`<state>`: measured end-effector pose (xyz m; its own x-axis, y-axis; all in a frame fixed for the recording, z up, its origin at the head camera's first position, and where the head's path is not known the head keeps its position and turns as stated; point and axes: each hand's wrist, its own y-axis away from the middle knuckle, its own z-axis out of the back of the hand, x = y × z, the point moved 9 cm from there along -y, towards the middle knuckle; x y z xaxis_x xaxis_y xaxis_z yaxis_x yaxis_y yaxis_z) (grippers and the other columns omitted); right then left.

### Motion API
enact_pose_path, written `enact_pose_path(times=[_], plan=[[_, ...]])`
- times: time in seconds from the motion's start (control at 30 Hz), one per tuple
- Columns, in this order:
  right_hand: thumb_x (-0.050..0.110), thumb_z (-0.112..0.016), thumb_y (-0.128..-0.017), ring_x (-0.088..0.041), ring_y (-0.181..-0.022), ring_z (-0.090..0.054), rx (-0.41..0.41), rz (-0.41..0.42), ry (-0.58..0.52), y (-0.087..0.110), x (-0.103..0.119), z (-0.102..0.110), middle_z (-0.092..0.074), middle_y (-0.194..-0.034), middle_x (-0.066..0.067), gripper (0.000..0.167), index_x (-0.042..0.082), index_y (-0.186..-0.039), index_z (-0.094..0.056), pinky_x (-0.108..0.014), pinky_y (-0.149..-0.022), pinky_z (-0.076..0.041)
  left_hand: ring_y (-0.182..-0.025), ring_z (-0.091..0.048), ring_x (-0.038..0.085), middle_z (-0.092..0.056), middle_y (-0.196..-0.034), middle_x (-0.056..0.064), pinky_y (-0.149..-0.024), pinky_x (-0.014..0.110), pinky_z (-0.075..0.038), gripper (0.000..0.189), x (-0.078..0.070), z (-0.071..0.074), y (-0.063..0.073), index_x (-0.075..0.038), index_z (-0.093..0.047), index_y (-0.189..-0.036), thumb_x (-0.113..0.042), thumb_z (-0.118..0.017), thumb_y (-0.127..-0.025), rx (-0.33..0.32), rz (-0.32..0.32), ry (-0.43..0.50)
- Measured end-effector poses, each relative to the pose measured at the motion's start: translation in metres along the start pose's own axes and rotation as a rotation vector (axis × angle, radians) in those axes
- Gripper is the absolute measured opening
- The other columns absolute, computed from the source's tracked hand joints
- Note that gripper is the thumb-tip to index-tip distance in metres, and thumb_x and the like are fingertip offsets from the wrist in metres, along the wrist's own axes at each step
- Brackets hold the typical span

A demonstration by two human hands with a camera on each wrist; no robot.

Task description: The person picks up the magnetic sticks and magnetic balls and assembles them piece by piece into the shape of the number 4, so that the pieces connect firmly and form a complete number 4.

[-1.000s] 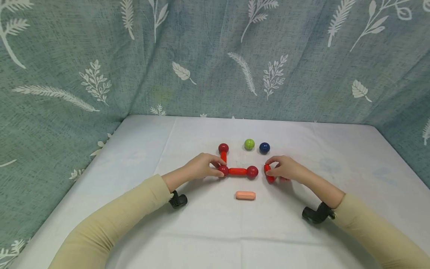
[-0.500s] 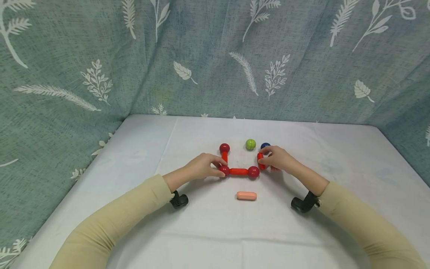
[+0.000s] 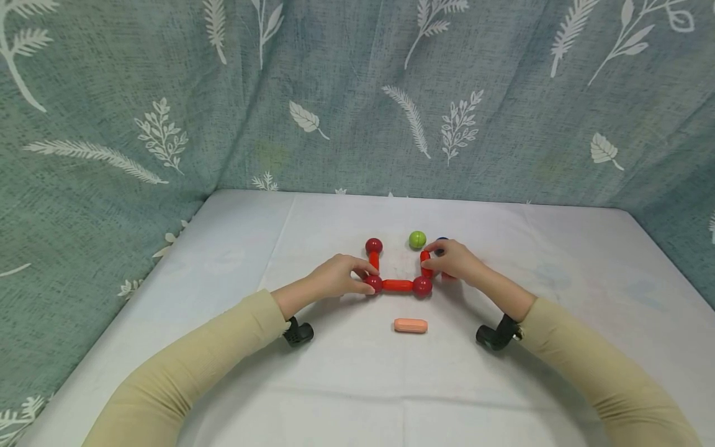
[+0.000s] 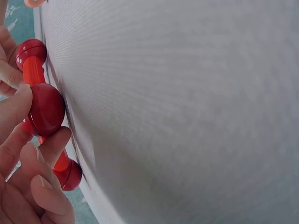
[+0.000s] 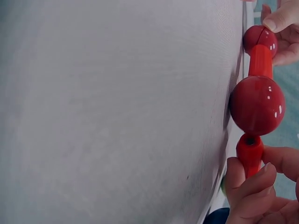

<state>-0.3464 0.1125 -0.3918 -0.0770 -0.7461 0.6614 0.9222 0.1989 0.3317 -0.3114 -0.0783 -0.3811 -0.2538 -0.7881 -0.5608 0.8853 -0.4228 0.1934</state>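
Observation:
Two red rods and three red balls form an L on the white cloth. My left hand (image 3: 341, 275) pinches the corner red ball (image 4: 47, 109) between thumb and fingers. From it one rod (image 3: 397, 285) runs right to the end ball (image 3: 422, 287), and another rod (image 3: 374, 261) runs back to the far ball (image 3: 373, 246). My right hand (image 3: 455, 259) pinches a third red rod (image 3: 426, 266) just behind the right end ball. In the right wrist view this rod's hollow end (image 5: 251, 140) points at that ball (image 5: 257, 105), right at its surface.
A green ball (image 3: 417, 240) lies behind the red pieces. Beside it a blue ball (image 3: 442, 242) is partly hidden by my right hand. A peach-coloured ridged rod (image 3: 410, 326) lies nearer on the cloth. Patterned green fabric (image 3: 357, 105) hangs behind the table.
My right hand has moved left and slightly back with the red rod, bringing it up to the right end ball. The left hand keeps its grip on the corner ball.

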Motion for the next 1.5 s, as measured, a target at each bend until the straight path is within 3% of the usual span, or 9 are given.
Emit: enact_pose_path(times=[0.27,0.53,0.8,1.03,1.23,1.5], plan=[[0.023,-0.061,-0.085,-0.015,-0.059,-0.050,0.005,-0.023,-0.021,-0.001,0.000,-0.004,-0.056,-0.096,-0.012,0.047,0.006,-0.127,-0.049,-0.021,-0.055,-0.042,-0.080,-0.054,0.013,-0.066,-0.095,-0.003,-0.059,0.024,-0.044,0.035,0.001,-0.001,0.000,-0.023,-0.067,-0.110,-0.024,-0.075,-0.075,-0.004,0.005,0.001],[0.024,-0.061,-0.086,-0.014,-0.052,-0.048,0.017,-0.028,-0.019,-0.003,0.000,-0.007,-0.058,-0.080,-0.007,0.047,0.004,-0.127,-0.048,-0.021,-0.052,-0.040,-0.078,-0.054,0.013,-0.067,-0.095,-0.002,-0.058,0.025,-0.043,0.035,0.000,-0.001,0.001,-0.022,-0.067,-0.109,-0.024,-0.075,-0.076,-0.003,0.003,0.004],[0.022,-0.061,-0.085,-0.012,-0.052,-0.047,0.050,-0.014,-0.041,-0.001,0.001,-0.010,-0.055,-0.091,-0.009,0.051,0.005,-0.130,-0.045,-0.021,-0.051,-0.039,-0.079,-0.054,0.013,-0.066,-0.095,-0.002,-0.058,0.024,-0.044,0.035,0.000,-0.001,0.001,-0.022,-0.067,-0.109,-0.024,-0.075,-0.076,-0.002,0.003,0.005],[0.019,-0.060,-0.087,-0.012,-0.053,-0.047,0.075,0.030,-0.057,0.000,0.004,-0.013,-0.053,-0.090,-0.010,0.050,0.005,-0.132,-0.043,-0.021,-0.051,-0.040,-0.080,-0.054,0.012,-0.066,-0.094,-0.003,-0.061,0.024,-0.043,0.034,0.000,0.000,0.000,-0.022,-0.067,-0.109,-0.025,-0.075,-0.076,-0.006,-0.007,-0.013],[0.019,-0.060,-0.087,-0.014,-0.055,-0.048,0.082,0.033,-0.055,0.001,0.006,-0.013,-0.053,-0.093,-0.011,0.051,0.006,-0.133,-0.042,-0.022,-0.051,-0.040,-0.074,-0.054,0.013,-0.066,-0.095,-0.002,-0.057,0.024,-0.044,0.034,0.000,0.000,-0.001,-0.022,-0.067,-0.109,-0.026,-0.075,-0.076,-0.005,-0.007,-0.011],[0.020,-0.061,-0.086,-0.015,-0.057,-0.048,0.102,0.024,-0.055,0.002,0.003,-0.015,-0.053,-0.093,-0.011,0.056,0.008,-0.135,-0.039,-0.022,-0.049,-0.039,-0.083,-0.054,0.012,-0.065,-0.092,-0.004,-0.068,0.026,-0.042,0.034,-0.003,0.001,0.000,-0.021,-0.067,-0.109,-0.025,-0.075,-0.076,-0.017,0.000,-0.066]])
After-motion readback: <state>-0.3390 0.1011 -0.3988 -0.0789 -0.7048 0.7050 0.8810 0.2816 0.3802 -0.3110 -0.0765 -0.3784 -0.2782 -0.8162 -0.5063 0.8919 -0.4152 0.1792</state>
